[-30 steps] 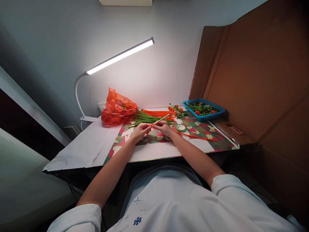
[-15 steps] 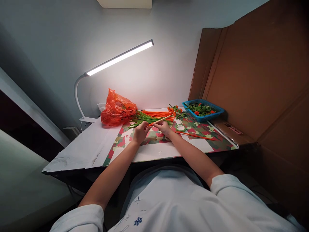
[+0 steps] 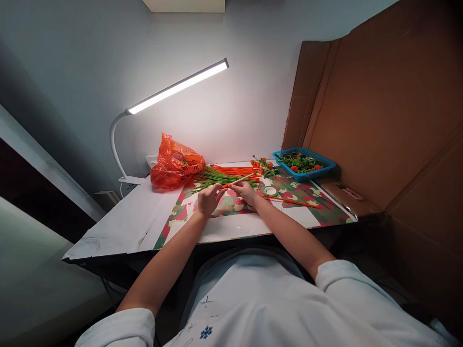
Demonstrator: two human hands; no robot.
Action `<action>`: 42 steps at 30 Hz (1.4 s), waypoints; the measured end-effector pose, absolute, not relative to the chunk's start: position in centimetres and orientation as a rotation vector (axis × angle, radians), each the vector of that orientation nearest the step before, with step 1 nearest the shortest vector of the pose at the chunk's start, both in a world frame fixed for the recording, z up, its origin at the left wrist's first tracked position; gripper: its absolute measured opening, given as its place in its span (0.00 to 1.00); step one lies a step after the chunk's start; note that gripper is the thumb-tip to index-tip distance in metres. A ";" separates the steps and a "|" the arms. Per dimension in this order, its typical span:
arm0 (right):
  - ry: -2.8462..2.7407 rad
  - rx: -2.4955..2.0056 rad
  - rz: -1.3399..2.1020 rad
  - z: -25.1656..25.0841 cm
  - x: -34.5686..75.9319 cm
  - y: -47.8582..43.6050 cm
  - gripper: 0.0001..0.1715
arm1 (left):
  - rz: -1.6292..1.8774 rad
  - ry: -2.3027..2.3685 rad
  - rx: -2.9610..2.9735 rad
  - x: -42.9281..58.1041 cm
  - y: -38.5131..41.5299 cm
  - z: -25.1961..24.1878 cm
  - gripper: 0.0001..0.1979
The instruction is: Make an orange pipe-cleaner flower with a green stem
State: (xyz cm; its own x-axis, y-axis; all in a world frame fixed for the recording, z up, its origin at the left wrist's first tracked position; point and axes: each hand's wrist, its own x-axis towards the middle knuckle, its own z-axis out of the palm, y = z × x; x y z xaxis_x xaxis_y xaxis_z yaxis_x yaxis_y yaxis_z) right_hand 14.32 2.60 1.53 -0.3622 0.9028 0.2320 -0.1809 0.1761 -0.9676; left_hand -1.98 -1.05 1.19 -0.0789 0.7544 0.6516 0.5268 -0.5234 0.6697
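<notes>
Above the middle of the mat, my left hand (image 3: 210,198) pinches an orange pipe cleaner (image 3: 226,186), which looks wound around the lower end of a pale stick (image 3: 246,178). My right hand (image 3: 246,193) is closed on the same stick where it meets the orange part. The stick slants up to the right. Just behind my hands lie a bundle of green stems (image 3: 226,176) and a row of orange pipe cleaners (image 3: 235,170). A roll of green tape (image 3: 270,191) lies right of my right hand, near loose orange pipe cleaners (image 3: 292,201).
An orange plastic bag (image 3: 175,166) sits at the back left, beside a lit clamp lamp (image 3: 181,86). Orange flowers (image 3: 262,165) lie at the back. A blue basket (image 3: 318,174) holds green pieces and orange flowers. A cardboard sheet (image 3: 379,106) stands on the right.
My left hand has turned slightly, its fingers shifting on the orange pipe cleaner. The stick and my right hand stay almost in place.
</notes>
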 end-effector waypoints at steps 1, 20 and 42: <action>-1.464 -0.733 1.390 1.5 14.3 2.6 0.25 | 1.647 1.416 1.995 -2.0 -1.0 1.1 0.09; -1.386 -0.703 1.606 1.8 14.7 2.4 0.25 | 1.700 1.473 2.545 -2.7 -0.1 0.6 0.09; -1.278 -0.691 1.896 1.3 14.9 3.6 0.22 | 1.639 1.413 2.963 -2.9 -0.4 1.0 0.08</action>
State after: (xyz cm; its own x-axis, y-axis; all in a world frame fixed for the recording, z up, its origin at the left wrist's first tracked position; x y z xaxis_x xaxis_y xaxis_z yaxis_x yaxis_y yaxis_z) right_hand 14.93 3.55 1.33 -0.5851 0.8104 -0.0312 -0.2754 -0.2347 -0.9322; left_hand -2.94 -0.44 0.97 0.3519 0.3548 0.8662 0.8045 -0.5877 -0.0861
